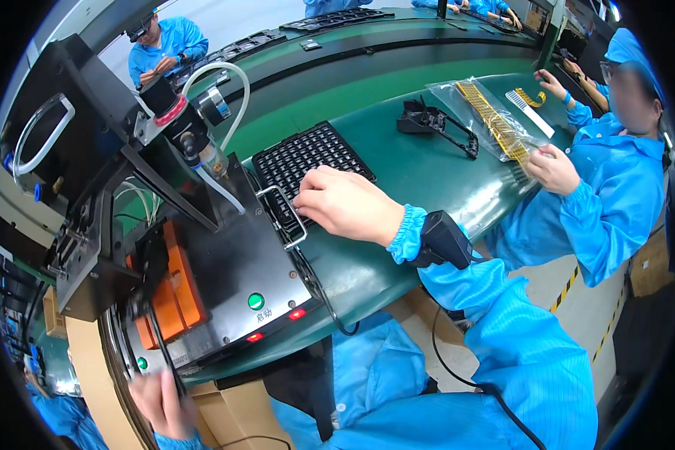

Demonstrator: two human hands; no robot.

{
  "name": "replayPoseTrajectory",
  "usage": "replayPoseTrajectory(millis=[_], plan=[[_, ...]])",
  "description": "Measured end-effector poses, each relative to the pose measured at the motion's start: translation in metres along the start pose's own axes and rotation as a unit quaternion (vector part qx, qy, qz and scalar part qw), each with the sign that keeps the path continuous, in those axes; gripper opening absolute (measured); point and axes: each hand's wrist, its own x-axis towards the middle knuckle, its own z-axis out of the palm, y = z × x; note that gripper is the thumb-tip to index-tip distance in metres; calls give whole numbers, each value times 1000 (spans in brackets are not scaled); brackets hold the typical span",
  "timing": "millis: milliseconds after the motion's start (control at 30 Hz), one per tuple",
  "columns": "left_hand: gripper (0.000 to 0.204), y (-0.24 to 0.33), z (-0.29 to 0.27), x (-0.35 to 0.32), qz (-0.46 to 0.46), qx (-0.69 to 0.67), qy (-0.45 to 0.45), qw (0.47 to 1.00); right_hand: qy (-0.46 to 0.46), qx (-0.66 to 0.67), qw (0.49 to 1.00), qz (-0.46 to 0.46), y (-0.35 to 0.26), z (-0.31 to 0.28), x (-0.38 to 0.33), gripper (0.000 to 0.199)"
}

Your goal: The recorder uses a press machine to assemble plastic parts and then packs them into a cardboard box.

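My right hand (349, 204) reaches over the near left edge of a black tray (315, 150) filled with rows of small parts. Its fingers are bent and pressed together beside a metal handle (295, 238) on the machine's edge. Whatever lies between those fingertips is hidden. My left hand (161, 401), partly blurred, is low at the left, by the machine's front corner. Its fingers are closed around the lower end of a long, thin black strip (160, 330). This strip runs up past an orange block (174, 300) on the machine's base.
The bench machine (67, 142) has a hose, green buttons and red lights. A black bracket-like part (435, 124) lies on the green table (360, 262). At right, a co-worker (607, 172) touches a clear bag (487, 120) with yellow strips. Another person (165, 45) works beyond.
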Motion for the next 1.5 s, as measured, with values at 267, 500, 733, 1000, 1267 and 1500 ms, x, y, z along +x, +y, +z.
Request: replayPoseTrajectory(millis=[267, 500, 733, 1000, 1267, 1500], plan=[[23, 85, -121, -88, -141, 76, 13, 987, -49, 7, 999, 5, 14, 19, -10, 11], [27, 72, -107, -264, -683, -10, -93, 724, -112, 42, 992, 32, 13, -7, 10, 7], [24, 6, -9, -449, -809, -305, 9, 503, -290, 203, 914, 200, 51, -6, 36, 10], [51, 10, 142, -551, -817, -360, -102, 438, -87, 61, 973, 207, 44, -50, 1, 13], [45, 65, 153, -428, -760, -547, -63, 347, 5, -194, 938, 287, 139, -119, -152, 9], [43, 70, 120, -335, -737, -370, -158, 543, 18, -143, 935, 324, 119, -104, -155, 10]])
